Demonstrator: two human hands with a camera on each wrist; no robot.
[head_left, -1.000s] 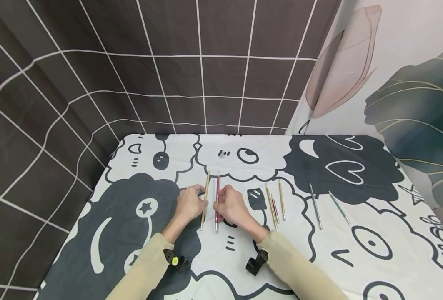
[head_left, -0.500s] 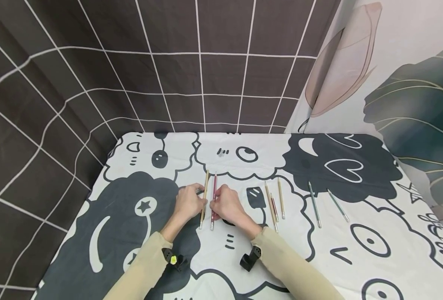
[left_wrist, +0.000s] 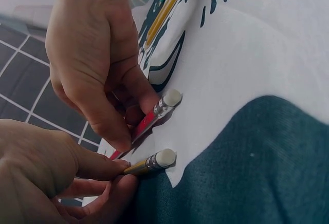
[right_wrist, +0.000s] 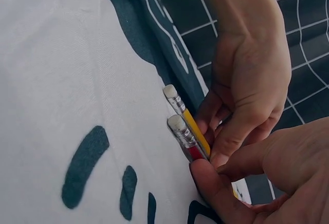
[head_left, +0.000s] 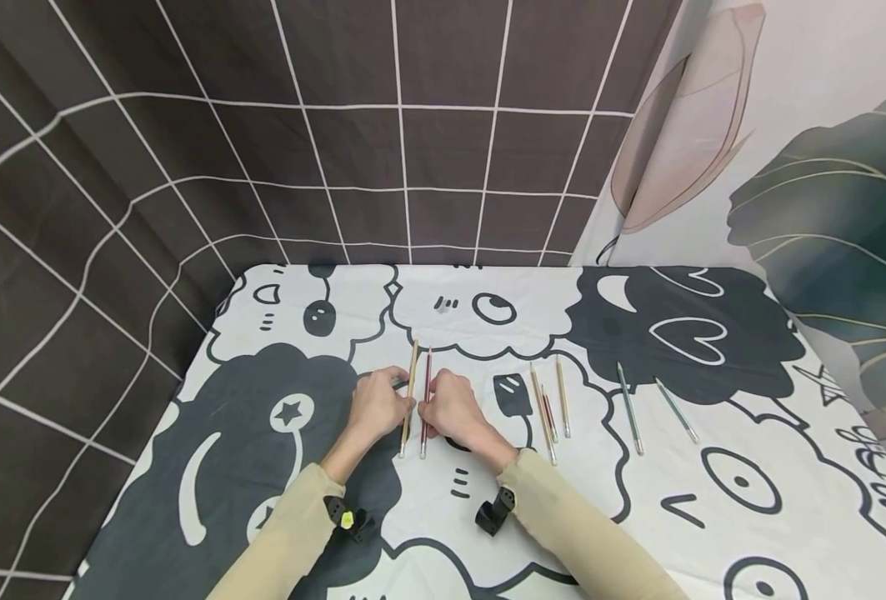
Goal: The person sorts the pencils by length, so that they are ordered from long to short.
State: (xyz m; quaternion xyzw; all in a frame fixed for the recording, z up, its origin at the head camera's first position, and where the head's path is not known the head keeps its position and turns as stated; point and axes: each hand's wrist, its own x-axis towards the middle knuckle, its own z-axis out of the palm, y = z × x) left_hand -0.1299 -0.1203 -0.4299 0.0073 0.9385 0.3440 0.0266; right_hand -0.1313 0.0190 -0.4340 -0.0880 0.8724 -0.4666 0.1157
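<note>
My left hand (head_left: 379,407) pinches a yellow pencil (head_left: 413,375) between thumb and fingers. Just right of it, a red pencil (head_left: 427,371) is pinched by my right hand (head_left: 453,408). Both pencils lie nearly parallel, a narrow gap apart, with their eraser ends toward me. In the left wrist view the white erasers of the red pencil (left_wrist: 146,124) and the yellow pencil (left_wrist: 141,168) show close to the cloth. From the right wrist view, the yellow pencil (right_wrist: 195,129) lies beyond the red pencil (right_wrist: 195,152), and the fingertips of both hands nearly meet.
Right of my hands lie two yellow pencils (head_left: 563,398) with a short red pencil (head_left: 549,417) between them. Farther right are two green pencils (head_left: 629,408). The patterned cloth (head_left: 488,542) covers the surface, and a dark grid curtain (head_left: 443,150) hangs behind.
My right hand has moved slightly left with the red pencil, bringing it nearer the yellow one. The left hand has stayed almost in place.
</note>
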